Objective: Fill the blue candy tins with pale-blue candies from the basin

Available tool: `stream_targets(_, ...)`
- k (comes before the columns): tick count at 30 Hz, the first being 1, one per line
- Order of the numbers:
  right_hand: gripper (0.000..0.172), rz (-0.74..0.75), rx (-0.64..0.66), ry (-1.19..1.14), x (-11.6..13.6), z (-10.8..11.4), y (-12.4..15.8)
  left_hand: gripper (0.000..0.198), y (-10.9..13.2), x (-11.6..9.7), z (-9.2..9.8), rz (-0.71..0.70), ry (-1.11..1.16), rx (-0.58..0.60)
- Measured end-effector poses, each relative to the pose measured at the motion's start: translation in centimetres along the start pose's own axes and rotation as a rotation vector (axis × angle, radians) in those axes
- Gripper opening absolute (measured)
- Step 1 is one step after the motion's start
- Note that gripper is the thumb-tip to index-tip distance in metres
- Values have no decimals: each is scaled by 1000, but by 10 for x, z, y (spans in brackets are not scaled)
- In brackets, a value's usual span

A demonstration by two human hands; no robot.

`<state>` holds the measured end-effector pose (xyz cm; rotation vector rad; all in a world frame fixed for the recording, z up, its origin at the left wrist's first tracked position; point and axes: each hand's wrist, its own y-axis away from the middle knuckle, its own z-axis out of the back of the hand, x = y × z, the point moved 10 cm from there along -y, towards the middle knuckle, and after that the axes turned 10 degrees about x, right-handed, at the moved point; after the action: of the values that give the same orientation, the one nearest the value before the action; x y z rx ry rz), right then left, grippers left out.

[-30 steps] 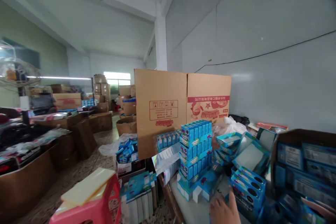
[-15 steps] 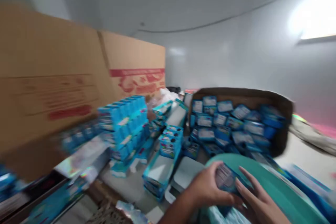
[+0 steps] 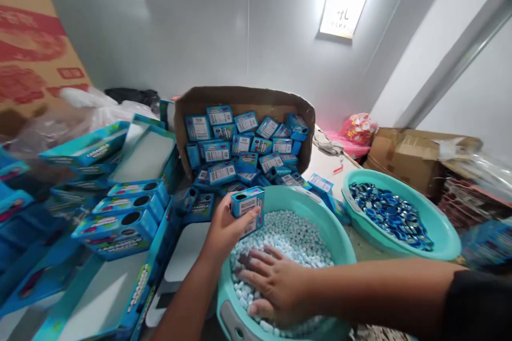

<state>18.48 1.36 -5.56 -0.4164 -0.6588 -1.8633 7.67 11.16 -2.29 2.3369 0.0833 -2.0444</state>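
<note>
In my left hand (image 3: 228, 229) I grip a small blue printed box (image 3: 248, 203) upright, its top showing a dark round hole. It hangs over the left rim of a turquoise basin (image 3: 340, 229). Small pale blue candies (image 3: 298, 232) fill much of that basin. My right hand (image 3: 276, 282) lies on the candies, palm down with fingers stretched, holding nothing that I can see. Left of my hands, several blue boxes with round holes (image 3: 132, 218) stand in a long open display tray (image 3: 104, 298).
Behind the basin, a tipped carton (image 3: 244, 93) holds many blue boxes. A second turquoise basin (image 3: 444, 234) at right contains shiny blue-and-silver pieces (image 3: 388, 216). More display trays (image 3: 88, 146) are stacked at left, near plastic bags (image 3: 100, 101). Brown cartons (image 3: 416, 154) stand at far right.
The view has swung right, bringing the second basin into sight. My hands were together around a small blue box; now my left alone holds it, and my right has moved down onto the candies.
</note>
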Motion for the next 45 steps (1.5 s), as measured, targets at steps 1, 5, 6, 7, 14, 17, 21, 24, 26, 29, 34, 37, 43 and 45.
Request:
stream_targets(1, 69, 8, -6, 65, -7, 0, -2, 53, 1, -1, -4, -36, -46, 45)
stream_targets(5, 69, -36, -34, 309, -47, 20, -7, 44, 2, -2, -12, -106, -224, 154)
stream_targets(6, 68, -58, -29, 339, -59, 26, -7, 44, 1, -2, -10, -107, -240, 143)
stream_targets(7, 67, -87, -35, 346, -70, 34, -7, 45, 1, -1, -7, -105, -252, 115)
stream_targets(14, 50, -300, -357, -79, -121, 65, -11, 48, 4, -2, -9, -81, -256, 185)
stream_targets(17, 48, -330, -381, -199, -123, 52, -21, 48, 7, -3, -5, -74, -316, 139)
stream_targets(21, 48, -296, -405, -408, -113, 34, -30, 49, 6, -1, 0, -58, -350, 72)
stream_targets(24, 48, -270, -460, -650, -103, 17, -35, 48, 3, -5, -2, -64, -413, 58)
stream_targets(26, 47, -249, -487, -792, -94, 7, -40, 47, 1, -7, -4, -67, -476, 48)
stream_targets(29, 47, -269, -536, -973, -85, 0, -45, 43, -1, -11, -8, -82, -567, 45)
stream_targets(34, 53, -245, -638, -1277, -76, 0, -44, 40, -3, -9, -16, -73, -667, 98)
stream_targets(37, 51, -244, -667, -1325, -76, -1, -45, 38, -2, -10, -19, -67, -710, 117)
stream_targets(43, 39, -401, -502, -1065, -98, 19, -38, 41, 2, -13, -10, -81, -679, 55)
stream_targets(45, 33, -405, -545, -973, -114, 41, -19, 47, 3, -10, -6, -75, -640, 39)
